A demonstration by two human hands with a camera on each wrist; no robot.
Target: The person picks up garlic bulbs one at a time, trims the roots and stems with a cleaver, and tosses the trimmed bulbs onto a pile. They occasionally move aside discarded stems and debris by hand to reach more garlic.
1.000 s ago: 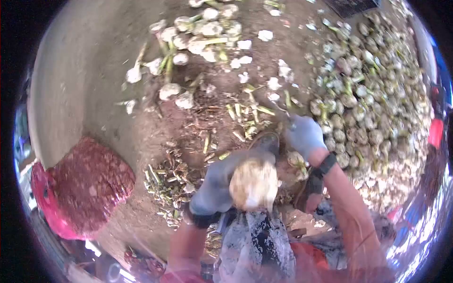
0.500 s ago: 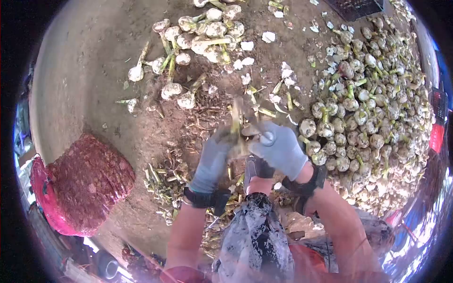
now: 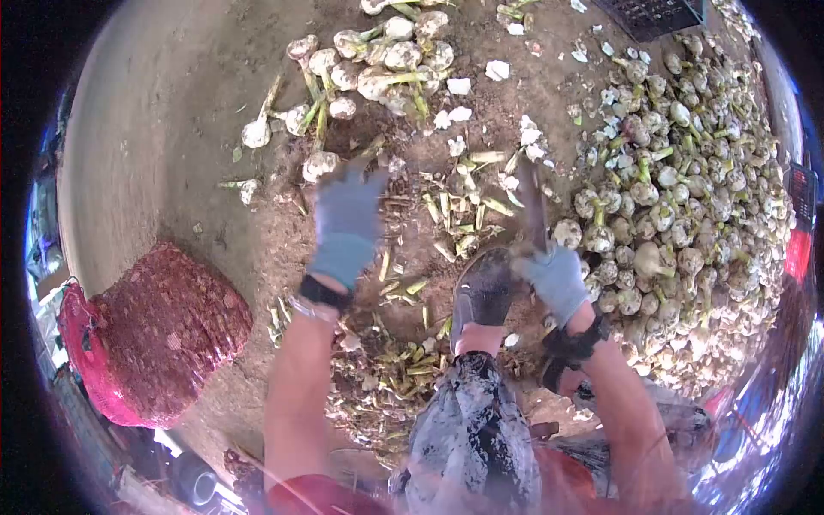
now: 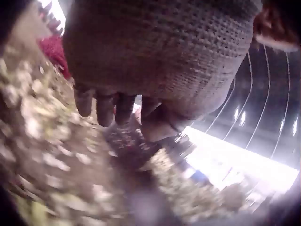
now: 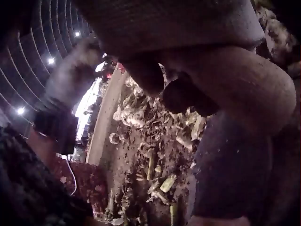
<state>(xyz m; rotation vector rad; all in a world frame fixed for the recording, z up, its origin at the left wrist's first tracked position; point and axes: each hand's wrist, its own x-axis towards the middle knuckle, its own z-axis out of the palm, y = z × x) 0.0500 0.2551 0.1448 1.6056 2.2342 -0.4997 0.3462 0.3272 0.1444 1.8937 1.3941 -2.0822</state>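
Nearest, the person's patterned trouser leg (image 3: 468,429) ran out to a dark shoe (image 3: 481,292) on the dirt floor (image 3: 172,129). Just beside the shoe, the gloved right hand (image 3: 556,276) had its grip clamped on a knife (image 3: 532,202), the blade pointing away over the cut stems (image 3: 455,215). Farther out, the gloved left hand (image 3: 346,225) was blurred, its fingers (image 4: 104,110) straight and apart, holding nothing, near a loose garlic bulb (image 3: 319,165).

The likely danger was the blade: so close to the foot, a slip could nick the shoe, and a fast empty hand coming across might meet the edge.

Beyond lay a big garlic heap (image 3: 687,172) on the right, a smaller pile (image 3: 378,60) ahead and a red mesh sack (image 3: 163,335) on the left. A ribbed arched roof (image 5: 28,70) stood overhead.
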